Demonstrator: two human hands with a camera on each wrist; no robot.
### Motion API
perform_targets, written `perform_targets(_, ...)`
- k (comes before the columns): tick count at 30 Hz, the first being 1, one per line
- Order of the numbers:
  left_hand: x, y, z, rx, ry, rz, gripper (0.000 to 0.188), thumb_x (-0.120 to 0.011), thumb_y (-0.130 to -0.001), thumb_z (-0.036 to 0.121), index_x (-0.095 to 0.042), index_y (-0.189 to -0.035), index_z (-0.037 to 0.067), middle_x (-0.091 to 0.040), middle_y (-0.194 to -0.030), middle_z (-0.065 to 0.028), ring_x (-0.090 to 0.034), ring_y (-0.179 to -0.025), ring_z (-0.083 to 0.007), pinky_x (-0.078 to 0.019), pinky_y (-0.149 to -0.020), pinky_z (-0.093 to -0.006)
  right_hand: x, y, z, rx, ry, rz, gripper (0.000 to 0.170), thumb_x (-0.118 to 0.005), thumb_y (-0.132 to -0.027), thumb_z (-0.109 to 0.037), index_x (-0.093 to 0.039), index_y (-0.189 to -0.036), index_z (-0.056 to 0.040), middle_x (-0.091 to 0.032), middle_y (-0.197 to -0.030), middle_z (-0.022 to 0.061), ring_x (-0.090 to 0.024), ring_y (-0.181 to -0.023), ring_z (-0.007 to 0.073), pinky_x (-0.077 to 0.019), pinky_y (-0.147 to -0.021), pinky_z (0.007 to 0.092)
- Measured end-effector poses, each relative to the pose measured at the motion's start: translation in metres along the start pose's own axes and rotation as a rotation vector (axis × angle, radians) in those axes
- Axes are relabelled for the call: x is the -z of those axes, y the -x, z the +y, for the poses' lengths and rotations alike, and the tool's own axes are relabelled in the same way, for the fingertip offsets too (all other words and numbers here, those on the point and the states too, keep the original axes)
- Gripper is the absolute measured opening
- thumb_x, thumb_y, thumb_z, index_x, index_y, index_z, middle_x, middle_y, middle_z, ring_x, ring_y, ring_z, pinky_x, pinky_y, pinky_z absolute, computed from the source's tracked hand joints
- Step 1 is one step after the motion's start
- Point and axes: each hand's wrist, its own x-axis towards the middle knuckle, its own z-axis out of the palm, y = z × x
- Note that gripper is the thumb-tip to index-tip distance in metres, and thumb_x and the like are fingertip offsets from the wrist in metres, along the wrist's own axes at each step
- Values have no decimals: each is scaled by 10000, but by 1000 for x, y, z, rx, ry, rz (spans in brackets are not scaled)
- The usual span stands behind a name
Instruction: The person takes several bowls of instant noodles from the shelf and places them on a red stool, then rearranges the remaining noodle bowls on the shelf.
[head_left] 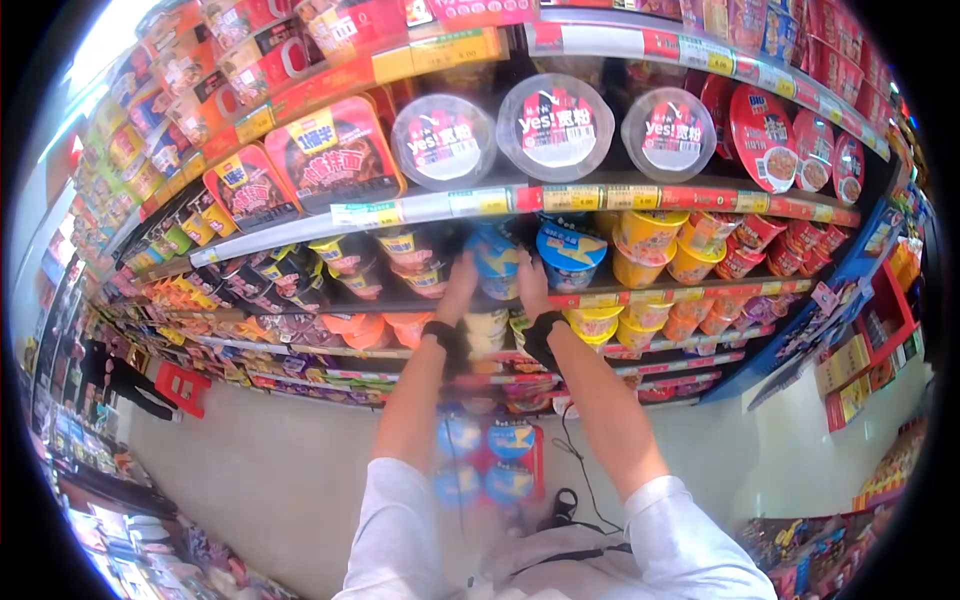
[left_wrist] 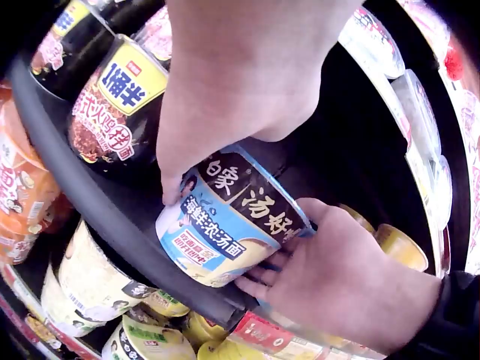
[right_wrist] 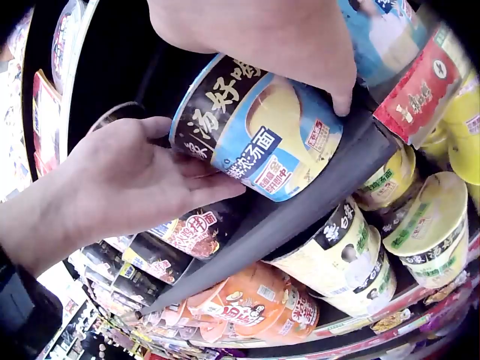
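Note:
A blue instant noodle cup (head_left: 497, 262) stands at the front of a shelf in the head view. My left hand (head_left: 458, 285) grips its left side, and my right hand (head_left: 533, 285) grips the right. Both wrist views show the cup (left_wrist: 217, 221) between the two hands, tilted in the picture, its base at the dark shelf edge (right_wrist: 330, 187). Thumb and fingers of each hand curve round its wall. A matching blue cup (head_left: 570, 255) is just right of my right hand. Black noodle cups (head_left: 415, 262) stand to the left.
Round clear-lidded bowls (head_left: 555, 125) fill the shelf above. Yellow cups (head_left: 643, 245) stand further right, and cream cups (right_wrist: 337, 251) sit one shelf below. On the floor, several blue-lidded cups (head_left: 512, 438) lie in a red container (head_left: 540, 470). A dark cord (head_left: 585, 480) trails nearby.

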Motion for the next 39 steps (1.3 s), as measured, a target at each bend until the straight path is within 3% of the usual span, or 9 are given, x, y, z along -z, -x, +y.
perform_targets(1, 1, -4, -4, 39, 25, 0, 488, -291, -972, 333, -580, -1031, -56, -616, -923, -196, -552, -865, -244, -422, -817, -362, 0, -4, 5, -2, -6, -7, 721, -443, -880, -527, -411, -1338, 28, -519, -1245, 273, -474, -1184, 376, -351, -989, 362)
perform_targets(2, 10, -10, -8, 94, 21, -121, 415, -381, -944, 473, -537, -1110, 126, -550, -964, 14, -459, -825, -111, -398, -769, -297, -3, -10, 11, 11, -13, -6, 730, -458, -873, -524, -397, -1350, 26, -518, -1249, 266, -482, -1179, 357, -356, -984, 354)
perform_targets(6, 1, 6, 10, 24, 70, -33, 506, -326, -959, 400, -569, -1099, -21, -600, -1004, -132, -524, -902, -207, -426, -801, -340, -8, -1, -3, -16, -72, 33, 677, -442, -865, -504, -426, -1309, 6, -524, -1229, 299, -464, -1179, 443, -342, -1000, 436)
perform_targets(12, 4, 17, 27, 131, 55, -50, 523, -340, -938, 427, -537, -1145, -10, -587, -980, -120, -513, -787, -180, -427, -699, -301, -2, 19, -25, 3, 27, 59, 674, -461, -860, -495, -429, -1300, 14, -521, -1232, 302, -465, -1182, 441, -345, -994, 440)
perform_targets(15, 16, -2, 5, 163, 44, -120, 460, -376, -958, 448, -435, -1263, 108, -525, -1170, -36, -474, -1016, -160, -367, -946, -358, -8, 11, -13, 71, 16, 73, 686, -459, -860, -503, -420, -1309, 15, -518, -1238, 299, -458, -1190, 441, -341, -999, 435)
perform_targets(24, 20, 42, 50, 166, 89, -123, 404, -359, -973, 410, -466, -1189, 86, -539, -1094, -39, -473, -940, -150, -381, -895, -357, -7, 26, -25, 76, 29, -7, 736, -454, -859, -520, -375, -1355, 18, -498, -1280, 281, -445, -1214, 426, -330, -1018, 414)
perform_targets(31, 31, 58, 41, -51, 100, -156, 510, -339, -961, 360, -517, -1151, -78, -573, -1127, -199, -525, -1031, -261, -394, -914, -346, -7, 50, -25, 121, -10, -38, 785, -462, -861, -522, -340, -1354, 77, -478, -1299, 294, -438, -1240, 402, -322, -1029, 391)
perform_targets(34, 39, 61, 21, 14, 36, -96, 417, -360, -965, 401, -465, -1230, 97, -550, -1124, -33, -499, -1002, -164, -407, -902, -366, -2, 70, -27, 126, 5, -55, 801, -460, -864, -524, -326, -1352, 97, -464, -1308, 305, -431, -1251, 398, -319, -1036, 386)
perform_targets(39, 43, 81, 13, 25, 55, -99, 420, -362, -964, 397, -458, -1247, 101, -556, -1135, -37, -494, -1046, -171, -383, -942, -380, 6, 87, -20, 110, 63, -98, 817, -435, -874, -549, -298, -1379, 79, -444, -1336, 283, -409, -1269, 383, -296, -1051, 375)
